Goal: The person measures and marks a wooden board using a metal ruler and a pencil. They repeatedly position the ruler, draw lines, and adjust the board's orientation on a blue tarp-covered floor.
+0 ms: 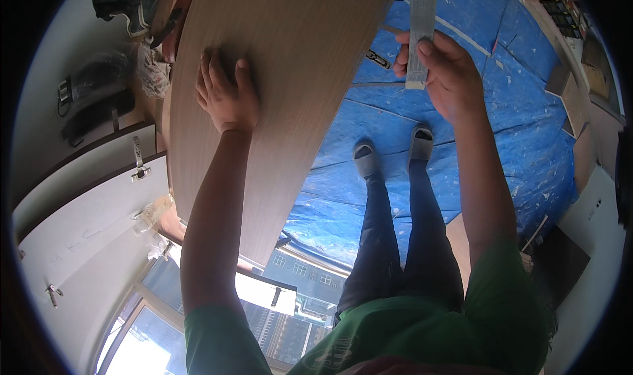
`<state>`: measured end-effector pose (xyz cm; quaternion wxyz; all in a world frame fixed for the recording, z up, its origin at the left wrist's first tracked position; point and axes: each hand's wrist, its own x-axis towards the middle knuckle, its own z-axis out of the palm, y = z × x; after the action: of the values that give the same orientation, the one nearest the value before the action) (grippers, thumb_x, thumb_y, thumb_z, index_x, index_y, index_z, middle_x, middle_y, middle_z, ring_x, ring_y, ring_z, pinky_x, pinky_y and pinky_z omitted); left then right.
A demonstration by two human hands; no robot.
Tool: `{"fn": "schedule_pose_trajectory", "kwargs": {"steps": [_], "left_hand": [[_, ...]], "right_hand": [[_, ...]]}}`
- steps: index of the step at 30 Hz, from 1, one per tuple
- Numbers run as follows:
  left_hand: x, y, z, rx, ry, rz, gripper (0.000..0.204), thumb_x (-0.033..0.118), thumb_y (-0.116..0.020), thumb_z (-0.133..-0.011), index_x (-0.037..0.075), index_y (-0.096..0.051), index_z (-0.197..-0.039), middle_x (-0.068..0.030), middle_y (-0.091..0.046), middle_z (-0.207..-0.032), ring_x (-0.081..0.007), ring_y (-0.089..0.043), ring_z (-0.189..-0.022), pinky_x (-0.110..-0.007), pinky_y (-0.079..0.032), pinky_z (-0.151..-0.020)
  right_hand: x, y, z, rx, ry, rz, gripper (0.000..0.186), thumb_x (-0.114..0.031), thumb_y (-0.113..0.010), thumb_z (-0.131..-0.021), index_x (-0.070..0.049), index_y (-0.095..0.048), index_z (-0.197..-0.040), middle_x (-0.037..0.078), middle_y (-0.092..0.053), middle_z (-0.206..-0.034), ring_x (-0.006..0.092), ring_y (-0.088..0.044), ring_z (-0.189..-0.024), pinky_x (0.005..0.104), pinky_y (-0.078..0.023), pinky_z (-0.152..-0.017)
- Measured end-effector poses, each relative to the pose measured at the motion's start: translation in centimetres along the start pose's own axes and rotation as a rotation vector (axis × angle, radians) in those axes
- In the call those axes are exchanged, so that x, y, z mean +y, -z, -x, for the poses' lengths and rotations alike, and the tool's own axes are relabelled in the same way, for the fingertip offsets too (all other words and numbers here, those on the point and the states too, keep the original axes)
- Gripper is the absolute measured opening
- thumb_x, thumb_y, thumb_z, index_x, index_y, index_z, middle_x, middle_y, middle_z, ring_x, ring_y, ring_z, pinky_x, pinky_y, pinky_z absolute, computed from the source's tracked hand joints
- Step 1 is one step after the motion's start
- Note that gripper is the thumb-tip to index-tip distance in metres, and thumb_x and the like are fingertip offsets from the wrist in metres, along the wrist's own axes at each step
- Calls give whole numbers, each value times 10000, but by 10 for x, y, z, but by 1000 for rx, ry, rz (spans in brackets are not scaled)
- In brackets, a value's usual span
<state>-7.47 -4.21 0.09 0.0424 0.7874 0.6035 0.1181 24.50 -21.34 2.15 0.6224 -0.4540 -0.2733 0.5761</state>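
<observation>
A large light-brown wooden panel point(290, 78) runs from the top of the view down to the lower middle. My left hand point(226, 91) lies flat on its face with the fingers spread, holding nothing. My right hand point(440, 68) is raised to the right of the panel's edge and is shut on a long grey strip point(422, 19) that runs up out of view. Below, my legs and grey slippers point(393, 152) stand on a blue tarp point(501, 111).
White cabinet doors with metal hinges point(86, 197) lie at the left, with dark bags point(92, 91) above them. A window point(277, 296) shows at the lower left. Boxes and boards point(573, 78) line the right side. A small metal fitting point(378, 58) lies on the tarp.
</observation>
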Motion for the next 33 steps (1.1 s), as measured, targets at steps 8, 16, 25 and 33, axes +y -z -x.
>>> {"fn": "schedule_pose_trajectory", "kwargs": {"steps": [8,16,25,33], "left_hand": [[18,12,13,238,-434,119,692,366,-678,-956,90,-430,-1540,-171,-351,-1661,-406,-293,-1533,-607,-158,-1230],[117,131,47,-691,-857,299,335,294,-741,-946,94,-696,-1211,-140,-734,-1129,-245,-642,-1225,-456,-433,-1088],[133,84,142,-668,-46,1267,179,100,-587,-1073,1,-690,-1181,-70,-714,-1022,-104,-629,-969,-293,-510,-875],[169,57,95,-609,226,1467,245,194,-597,-1080,17,-708,-1210,-60,-726,-1078,-104,-641,-960,-268,-510,-863]], "right_hand": [[-16,0,81,-140,-341,167,236,-132,-613,-1023,50,-719,-1129,107,-710,-866,191,-693,-838,382,-550,-806],[-93,44,99,-665,-567,85,320,-234,-686,-960,59,-751,-1073,161,-764,-892,234,-745,-795,392,-585,-783],[-2,-16,119,-375,-280,319,268,-216,-666,-1024,-15,-606,-1191,85,-650,-959,236,-698,-912,385,-568,-842],[8,-58,85,-54,-298,325,169,-124,-642,-1032,-8,-638,-1154,73,-715,-953,138,-697,-865,293,-565,-757]]}}
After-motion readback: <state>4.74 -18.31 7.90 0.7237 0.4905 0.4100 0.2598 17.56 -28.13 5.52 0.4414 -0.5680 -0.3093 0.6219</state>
